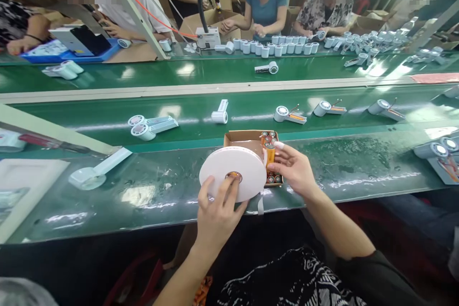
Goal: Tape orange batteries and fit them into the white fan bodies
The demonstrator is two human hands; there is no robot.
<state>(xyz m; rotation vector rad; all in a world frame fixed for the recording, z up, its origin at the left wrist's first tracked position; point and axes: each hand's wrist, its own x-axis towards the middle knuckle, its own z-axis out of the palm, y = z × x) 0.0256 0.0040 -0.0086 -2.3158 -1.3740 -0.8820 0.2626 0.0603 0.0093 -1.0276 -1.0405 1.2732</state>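
Note:
A large white tape roll (218, 165) lies tilted before me, partly covering a small cardboard box (244, 135). My left hand (218, 201) grips the roll, its fingertips at the central hole and its thumb near the lower rim. A loose strip of white tape (260, 204) hangs from the roll over the bench edge. In my right hand (292, 167) an orange battery (269, 154) is pinched between thumb and fingers, beside the roll's right rim. White tape shows along the battery's left side. More batteries (274, 180) with metal ends sit in the box.
White housings with orange batteries and wires (289, 114) lie on the green conveyor (193, 126). At left are an empty white housing (96, 169) and a red-handled screwdriver (53, 143). Co-workers (267, 2) sit across the line, behind rows of white parts (276, 48).

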